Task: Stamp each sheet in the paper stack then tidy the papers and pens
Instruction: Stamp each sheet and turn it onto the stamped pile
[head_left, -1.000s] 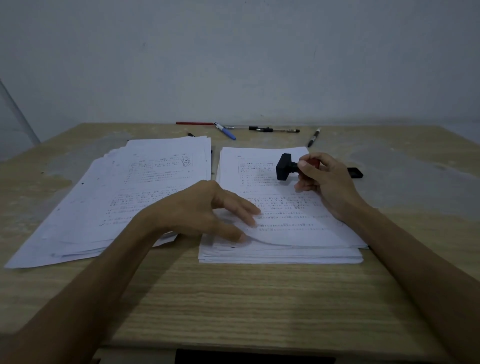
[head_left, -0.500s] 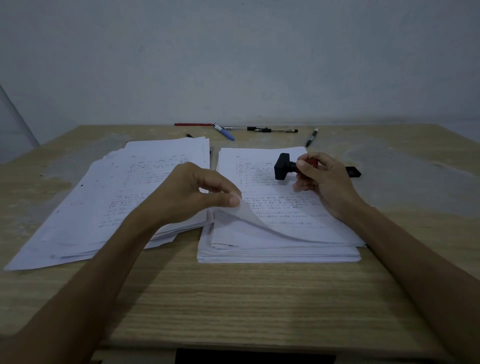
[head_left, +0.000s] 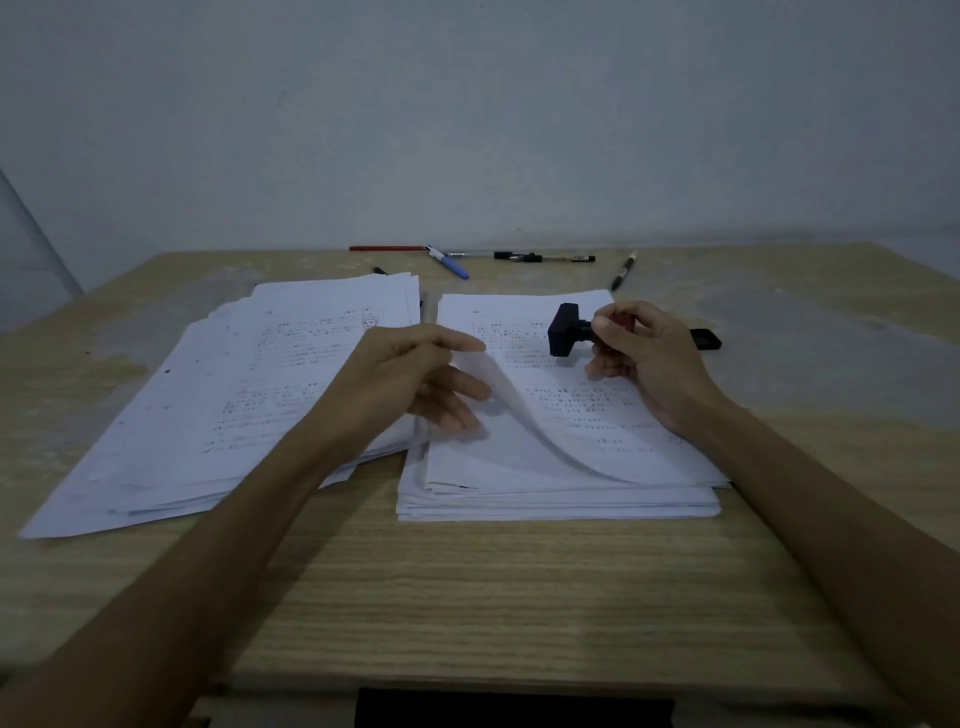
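white sheets with faint dark printed lines (head_left: 566, 415), black stamp (head_left: 563, 329) with red handle (head_left: 623, 323), red pen (head_left: 387, 248), blue-and-white pen (head_left: 448, 262), black pen (head_left: 623, 271), pale wood-grain table (head_left: 467, 597), grey-white wall (head_left: 467, 130)

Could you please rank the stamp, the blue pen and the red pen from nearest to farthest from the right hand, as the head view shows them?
Measured from the right hand:
1. Stamp: gripped in its fingers, above the right stack.
2. Blue pen: far table edge, toward the left.
3. Red pen: farther left, by the wall.
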